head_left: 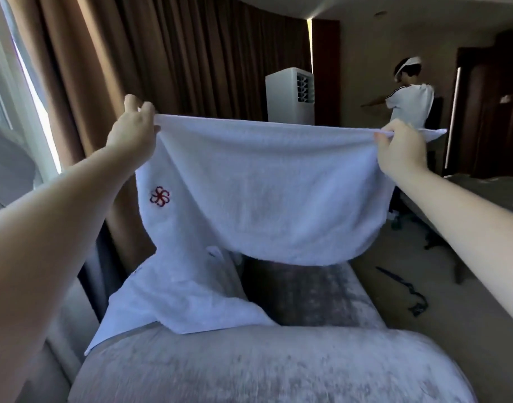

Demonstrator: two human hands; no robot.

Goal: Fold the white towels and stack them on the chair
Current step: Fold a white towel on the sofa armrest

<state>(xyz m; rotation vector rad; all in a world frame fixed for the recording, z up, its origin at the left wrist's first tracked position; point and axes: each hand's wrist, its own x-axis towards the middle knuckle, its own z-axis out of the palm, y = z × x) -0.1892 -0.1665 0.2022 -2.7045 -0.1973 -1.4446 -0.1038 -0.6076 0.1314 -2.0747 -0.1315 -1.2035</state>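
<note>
1. Left hand (133, 132) and right hand (400, 149) pinch the white towel (264, 184) by its top edge in their fingers (147, 109), spread above the chair (278, 367).
2. First fold, it seems; the lower layers are hard to read. Next, bring the corners together evenly.

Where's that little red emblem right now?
In the head view, the red emblem sits on the left part of the held white towel, below the left hand and above the grey chair.
</note>
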